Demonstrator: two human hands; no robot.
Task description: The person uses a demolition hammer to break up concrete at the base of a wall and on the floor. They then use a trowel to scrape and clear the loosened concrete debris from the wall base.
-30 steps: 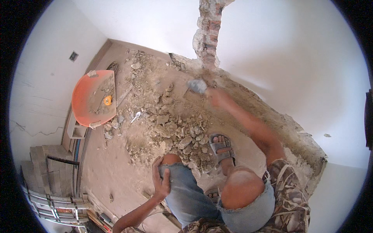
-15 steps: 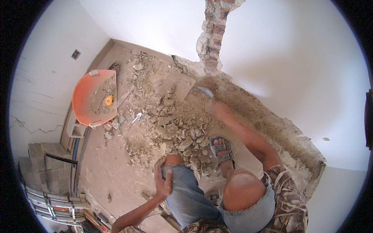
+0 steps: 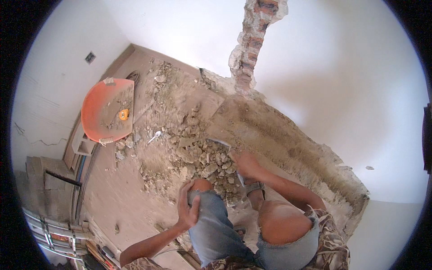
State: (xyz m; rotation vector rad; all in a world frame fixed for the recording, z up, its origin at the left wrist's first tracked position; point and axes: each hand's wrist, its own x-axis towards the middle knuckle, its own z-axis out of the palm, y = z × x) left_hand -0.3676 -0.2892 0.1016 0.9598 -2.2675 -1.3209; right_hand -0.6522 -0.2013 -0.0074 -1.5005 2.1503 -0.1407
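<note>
My right hand [image 3: 245, 164] is closed around a hand tool [image 3: 218, 142]. A narrow grey-blue metal edge reaches left from that hand over the rubble, and a pale end sticks out below it; the tool's exact kind is unclear. Under and beside the tool lies a heap of broken rubble [image 3: 186, 153], with larger chunks toward my feet. My left hand [image 3: 186, 207] rests on my left knee, fingers stretched along the torn jeans [image 3: 216, 234], holding nothing.
An orange tub [image 3: 92, 112] with a yellow tape measure [image 3: 123, 114] stands at the left. A dug trench [image 3: 306, 153] follows the right wall below a brick channel [image 3: 249, 56]. A white spoon-like piece [image 3: 155, 137] lies among debris. Grey blocks [image 3: 38, 189] and metal poles [image 3: 58, 231] occupy the lower left.
My right hand has drawn the tool back from the trench near the wall, toward me and left onto the rubble heap. My left hand stays on the knee.
</note>
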